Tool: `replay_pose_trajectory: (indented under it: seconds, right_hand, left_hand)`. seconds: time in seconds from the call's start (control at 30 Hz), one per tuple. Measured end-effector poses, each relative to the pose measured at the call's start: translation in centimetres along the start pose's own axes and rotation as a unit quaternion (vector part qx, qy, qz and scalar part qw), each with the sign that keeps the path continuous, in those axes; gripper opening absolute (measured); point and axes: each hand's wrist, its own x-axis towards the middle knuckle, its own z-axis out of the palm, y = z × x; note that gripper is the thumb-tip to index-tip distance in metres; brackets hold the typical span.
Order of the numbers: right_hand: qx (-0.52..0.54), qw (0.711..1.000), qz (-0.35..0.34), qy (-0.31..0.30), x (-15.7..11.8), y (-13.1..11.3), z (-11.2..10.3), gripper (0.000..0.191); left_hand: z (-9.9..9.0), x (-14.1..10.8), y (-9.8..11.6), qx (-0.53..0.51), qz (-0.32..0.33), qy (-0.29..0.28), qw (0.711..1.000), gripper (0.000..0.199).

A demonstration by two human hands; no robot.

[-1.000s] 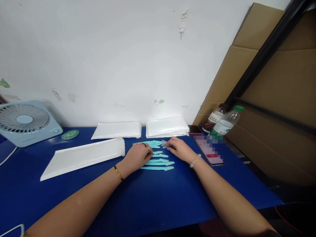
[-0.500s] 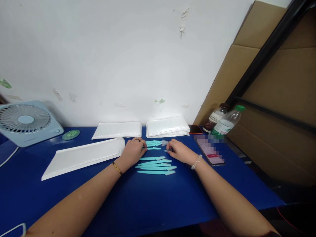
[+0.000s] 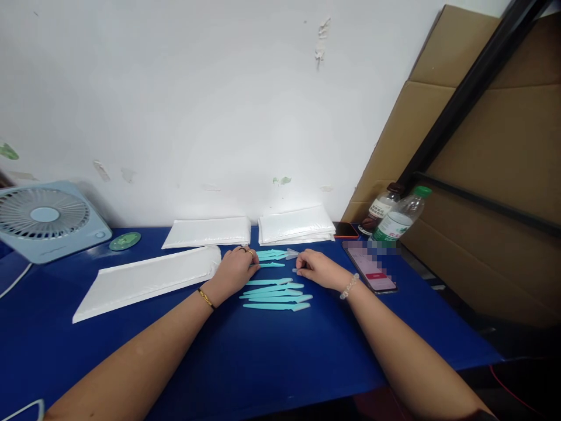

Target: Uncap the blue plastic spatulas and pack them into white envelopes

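Nearest, just below the middle of the frame, four slim turquoise plastic sticks with angled pale tips [image 3: 269, 306] lie roughly side by side on the glossy blue bench [image 3: 272, 356]. Just past them, here's the left hand [image 3: 232, 270], fingers closed on a single turquoise stick [image 3: 272, 265] pointing right. Opposite, the right hand [image 3: 319, 269] pinches a small translucent cap [image 3: 295, 270], apart from that stick. A touch farther, between the hands, a bunch of turquoise sticks [image 3: 269, 255]! Centre right, a phone with a pink screen [image 3: 367, 271]; left, a flat white padded envelope [image 3: 144, 280]. Farther back, right of centre, a stack of white padded envelopes [image 3: 295, 224] sits before the scuffed white wall [image 3: 197, 105].
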Motion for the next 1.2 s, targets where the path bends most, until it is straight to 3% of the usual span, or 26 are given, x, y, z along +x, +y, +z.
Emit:
replay_pose_trajectory:
  seconds: [0.17, 0.33, 0.57, 0.7, 0.77, 0.93, 1.2]
  right_hand:
    - [0.128, 0.991, 0.045, 0.009, 0.3, -0.2, 0.0, 0.005]
    - [0.158, 0.986, 0.042, 0.036, 0.4, -0.4, 0.2, 0.009]
    - [0.188, 0.982, 0.030, 0.017, 0.4, -1.0, 0.8, 0.011]
    - [0.188, 0.981, 0.003, -0.053, 0.2, -1.4, 0.5, 0.011]
    - [0.168, 0.984, -0.008, -0.065, 0.1, -1.3, 0.4, 0.012]
    - [0.011, 0.995, -0.037, 0.089, 0.7, 0.2, 0.6, 0.017]
    - [-0.133, 0.988, -0.042, 0.069, 1.0, 0.7, 0.9, 0.012]
  left_hand:
    - [-0.3, 0.0, 0.2, -0.041, -0.001, 0.003, 0.999, 0.014]
    - [-0.4, 0.0, 0.4, -0.054, -0.006, 0.002, 0.999, 0.015]
    - [-0.2, 0.0, 1.0, -0.072, 0.010, -0.001, 0.997, 0.015]
    - [-0.2, -0.2, 1.3, -0.096, 0.055, -0.055, 0.992, 0.015]
    - [-0.2, -0.3, 1.2, -0.096, 0.065, -0.070, 0.991, 0.016]
    - [-0.1, -0.2, 0.5, 0.007, 0.044, 0.035, 0.998, 0.021]
    - [0.1, 0.2, -0.4, 0.070, 0.056, 0.031, 0.995, 0.027]
